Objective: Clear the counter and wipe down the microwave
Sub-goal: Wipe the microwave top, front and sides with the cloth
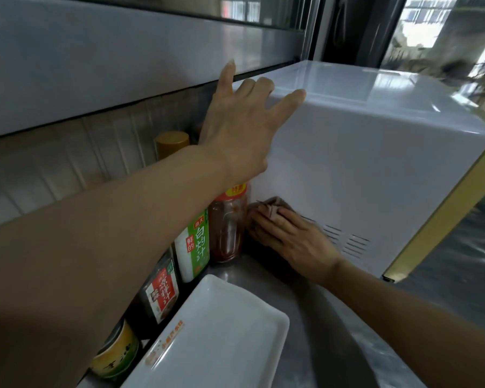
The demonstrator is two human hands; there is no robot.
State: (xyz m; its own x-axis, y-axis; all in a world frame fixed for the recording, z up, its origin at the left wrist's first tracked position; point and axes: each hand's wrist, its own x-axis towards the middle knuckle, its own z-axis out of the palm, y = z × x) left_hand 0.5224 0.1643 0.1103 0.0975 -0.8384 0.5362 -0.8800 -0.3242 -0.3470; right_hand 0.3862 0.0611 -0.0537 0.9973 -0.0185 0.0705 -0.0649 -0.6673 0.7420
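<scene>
A white tray (207, 337), cut off at the frame's bottom edge, lies on the table (300, 292). Beyond it, the right hand (289, 239) presses a half-hidden cloth (272, 205) flat-fingered against the microwave (375, 169) side; the left hand (244, 121), grip spread, braces its top corner.

Just left of the right hand (294, 242), the tall bottle with the green and white label (192, 247) carries large vertical characters 白灼汁, with 鲜的 in a red strip beside them. Between that bottle and the right hand, the red sauce jar (227, 228) has a yellow band at its neck with red characters too blurred to read. Under the left forearm, the dark bottle (161, 289) reads 凉拌汁 on its red and white label. The white tray (216, 340) bears small orange print, illegible.
</scene>
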